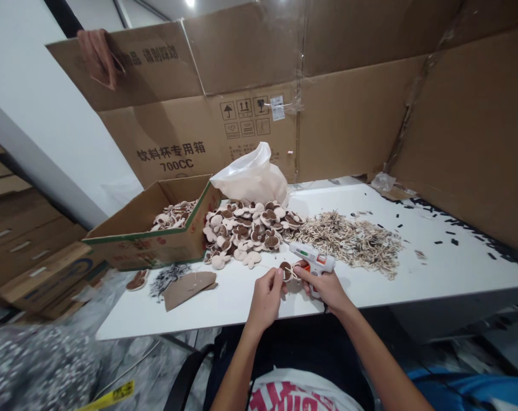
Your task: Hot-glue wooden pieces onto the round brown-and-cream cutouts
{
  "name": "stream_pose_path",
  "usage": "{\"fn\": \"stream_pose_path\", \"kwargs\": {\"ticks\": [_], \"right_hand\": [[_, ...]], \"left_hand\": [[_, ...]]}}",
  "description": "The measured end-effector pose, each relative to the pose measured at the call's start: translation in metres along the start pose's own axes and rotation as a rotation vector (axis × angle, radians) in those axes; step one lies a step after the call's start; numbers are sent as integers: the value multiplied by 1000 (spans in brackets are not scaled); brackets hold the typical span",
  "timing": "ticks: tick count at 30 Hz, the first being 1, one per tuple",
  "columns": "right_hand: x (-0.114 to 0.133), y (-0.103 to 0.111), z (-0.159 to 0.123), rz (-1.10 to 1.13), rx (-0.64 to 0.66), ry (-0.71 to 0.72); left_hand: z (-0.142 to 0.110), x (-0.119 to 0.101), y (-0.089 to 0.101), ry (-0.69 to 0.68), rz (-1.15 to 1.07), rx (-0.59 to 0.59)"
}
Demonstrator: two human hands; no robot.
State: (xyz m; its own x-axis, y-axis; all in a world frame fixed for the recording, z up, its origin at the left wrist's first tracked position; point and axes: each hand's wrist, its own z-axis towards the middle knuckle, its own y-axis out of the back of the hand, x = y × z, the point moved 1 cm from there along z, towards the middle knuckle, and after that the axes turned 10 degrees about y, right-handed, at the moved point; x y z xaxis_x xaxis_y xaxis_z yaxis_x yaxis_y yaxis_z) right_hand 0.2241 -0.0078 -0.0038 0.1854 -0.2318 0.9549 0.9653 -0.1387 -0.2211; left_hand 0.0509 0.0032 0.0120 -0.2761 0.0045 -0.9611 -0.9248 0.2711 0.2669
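Note:
Between my two hands, just above the table's front edge, is a small brown piece with a pale rim [286,270]. My left hand [267,294] is closed on its left side, thumb and fingertips pinching it. A cream cord bow [293,272] lies against the brown piece, and the thumb and finger of my right hand [325,288] pinch its right side. The white glue gun [312,256] is also in my right hand, its nozzle pointing left and its handle partly hidden by the fingers. Beyond my hands lies a heap of brown and cream flower-shaped pieces [245,231].
Cream cord bows [348,240] form a pile at the right. An open cardboard box [143,248] holds more pieces. A white plastic bag [254,174] stands behind the heap. Brown card scraps [189,288] and dark bits lie at left. Cardboard walls [348,120] enclose the table's back and right.

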Motion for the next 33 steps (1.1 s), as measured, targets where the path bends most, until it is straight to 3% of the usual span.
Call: {"fn": "stream_pose_path", "kwargs": {"ticks": [24,33], "right_hand": [[2,-4,0,-36,55,8],[0,-1,-1,-66,46,-10]], "left_hand": [[-3,1,0,-77,50,-63],[-5,-3,4,-49,-14,9]]}}
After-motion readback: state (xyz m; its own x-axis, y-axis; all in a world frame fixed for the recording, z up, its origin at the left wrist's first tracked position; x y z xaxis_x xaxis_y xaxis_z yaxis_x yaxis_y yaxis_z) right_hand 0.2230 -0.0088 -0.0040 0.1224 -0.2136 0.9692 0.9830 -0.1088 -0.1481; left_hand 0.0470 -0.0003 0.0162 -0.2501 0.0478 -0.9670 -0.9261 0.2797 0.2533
